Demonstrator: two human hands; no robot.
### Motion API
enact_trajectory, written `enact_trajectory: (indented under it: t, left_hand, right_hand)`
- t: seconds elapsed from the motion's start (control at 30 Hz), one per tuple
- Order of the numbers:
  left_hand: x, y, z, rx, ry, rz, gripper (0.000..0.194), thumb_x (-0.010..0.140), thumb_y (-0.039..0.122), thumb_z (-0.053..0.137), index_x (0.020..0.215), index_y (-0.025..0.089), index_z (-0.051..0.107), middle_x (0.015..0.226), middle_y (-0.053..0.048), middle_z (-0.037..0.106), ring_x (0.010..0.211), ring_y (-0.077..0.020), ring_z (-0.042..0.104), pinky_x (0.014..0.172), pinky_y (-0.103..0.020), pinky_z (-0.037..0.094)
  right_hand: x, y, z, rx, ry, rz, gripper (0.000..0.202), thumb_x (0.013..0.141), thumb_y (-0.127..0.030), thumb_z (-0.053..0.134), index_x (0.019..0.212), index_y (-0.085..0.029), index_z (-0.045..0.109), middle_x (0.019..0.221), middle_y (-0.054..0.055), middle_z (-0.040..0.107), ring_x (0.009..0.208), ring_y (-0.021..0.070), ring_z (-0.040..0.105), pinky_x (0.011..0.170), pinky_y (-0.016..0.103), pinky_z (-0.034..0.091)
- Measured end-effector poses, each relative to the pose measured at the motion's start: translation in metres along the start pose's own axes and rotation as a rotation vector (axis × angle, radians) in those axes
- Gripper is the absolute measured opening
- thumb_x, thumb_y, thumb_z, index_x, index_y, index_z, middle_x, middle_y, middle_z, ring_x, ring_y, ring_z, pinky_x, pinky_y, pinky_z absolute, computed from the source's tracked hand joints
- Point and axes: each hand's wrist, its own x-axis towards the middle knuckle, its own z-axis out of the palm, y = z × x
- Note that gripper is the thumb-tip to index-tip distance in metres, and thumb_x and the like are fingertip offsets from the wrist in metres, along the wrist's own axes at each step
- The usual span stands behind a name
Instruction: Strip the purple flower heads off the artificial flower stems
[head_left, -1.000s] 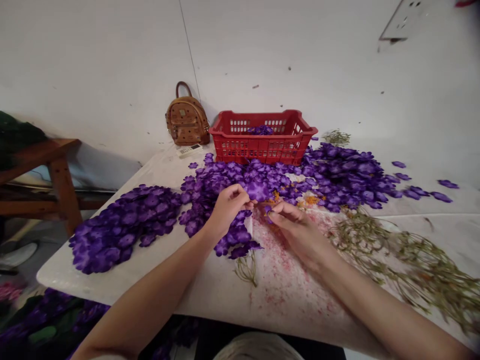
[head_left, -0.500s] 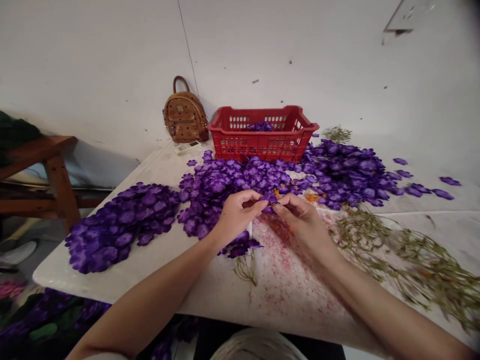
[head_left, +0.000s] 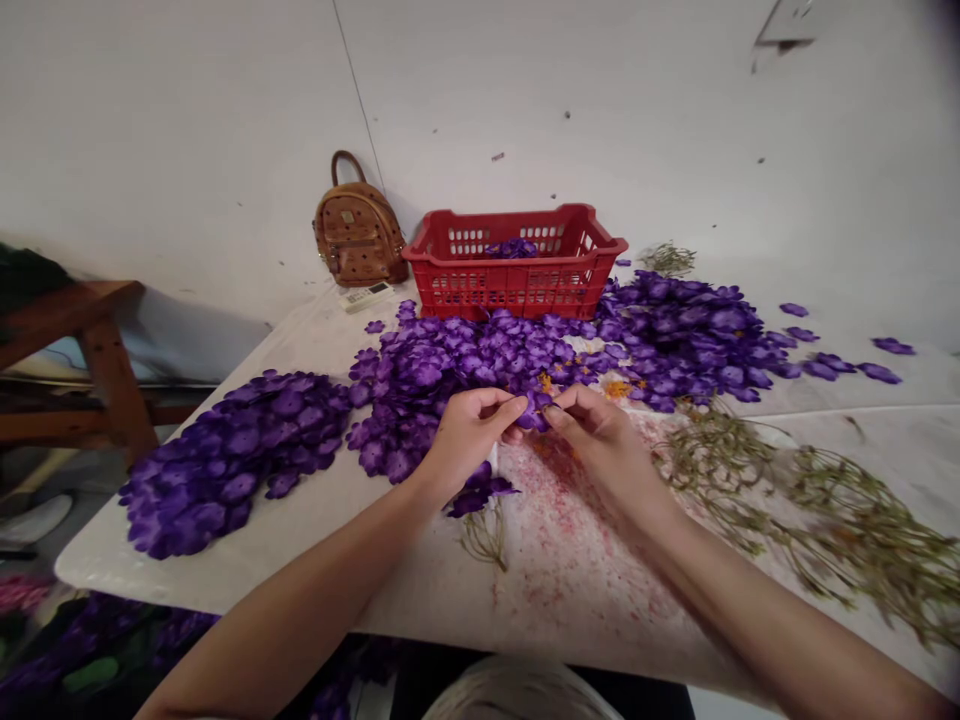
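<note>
Between my two hands is a purple flower piece (head_left: 534, 411). My left hand (head_left: 474, 432) pinches its left side, and my right hand (head_left: 602, 432) pinches its right side, fingertips close together. Behind and left of the hands lies a heap of purple flowers (head_left: 427, 370); another heap (head_left: 675, 330) lies at the back right. Small orange flower centres (head_left: 616, 389) rest just beyond my right hand. Below my left hand, a green stem bunch (head_left: 486, 538) with a few purple petals lies on the table.
A red crate (head_left: 517, 285) with some purple flowers stands at the back, beside a brown backpack (head_left: 360, 235). Green stems (head_left: 847, 510) spread over the right of the white table (head_left: 420, 590). Overlapping purple flowers (head_left: 232, 450) lie at the left, near a wooden stool (head_left: 112, 370).
The view has shifted slightly, so the table items appear a little further left. The purple piece between my fingers now shows more of its flat face; both hands still pinch it.
</note>
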Motion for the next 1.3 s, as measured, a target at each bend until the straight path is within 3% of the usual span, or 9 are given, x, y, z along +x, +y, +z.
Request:
enact_trajectory:
  t: [0.4,0.7,0.97,1.17,1.3]
  left_hand:
    - [-0.003,0.001,0.000,-0.117,-0.046,-0.049,0.032,0.079,0.042,0.079,0.072,0.013,0.067,0.065,-0.001,0.065,0.057,-0.0085,0.057,0.061,-0.023,0.046]
    - [0.003,-0.007,-0.003,-0.245,-0.083,-0.127,0.036,0.074,0.044,0.084,0.074,0.013,0.066,0.066,0.001,0.062,0.058,-0.0072,0.054,0.063,-0.024,0.045]
    - [-0.001,-0.005,0.002,-0.246,-0.113,-0.108,0.037,0.075,0.046,0.084,0.072,0.013,0.065,0.067,0.001,0.061,0.059,-0.0074,0.054,0.061,-0.023,0.046]
    - [-0.004,0.001,0.004,-0.112,-0.060,0.070,0.027,0.084,0.040,0.076,0.090,0.014,0.074,0.080,-0.004,0.070,0.070,-0.0116,0.062,0.069,-0.025,0.052]
    - [-0.006,0.002,0.005,0.154,0.013,0.241,0.011,0.082,0.028,0.076,0.087,0.018,0.075,0.088,-0.005,0.075,0.076,-0.0149,0.067,0.072,-0.026,0.053]
  right_hand:
    - [-0.001,-0.006,0.005,-0.188,0.062,-0.036,0.020,0.089,-0.033,0.061,0.074,-0.023,0.054,0.068,-0.002,0.051,0.065,0.0163,0.046,0.064,0.032,0.034]
    - [-0.001,-0.003,0.002,0.125,0.025,0.126,0.028,0.085,-0.043,0.071,0.072,-0.023,0.056,0.071,-0.002,0.054,0.070,0.0169,0.048,0.069,0.032,0.037]
    - [-0.001,-0.008,0.003,-0.087,0.002,0.030,0.023,0.086,-0.035,0.068,0.071,-0.023,0.055,0.068,-0.001,0.055,0.067,0.0174,0.048,0.067,0.033,0.037]
    - [0.001,-0.015,-0.002,0.475,-0.063,0.310,0.029,0.075,-0.039,0.083,0.068,-0.023,0.059,0.073,-0.001,0.056,0.073,0.0170,0.053,0.078,0.035,0.046]
    - [0.002,-0.019,-0.002,0.614,-0.026,0.438,0.031,0.067,-0.033,0.090,0.067,-0.021,0.062,0.077,-0.001,0.055,0.075,0.0153,0.052,0.081,0.034,0.048]
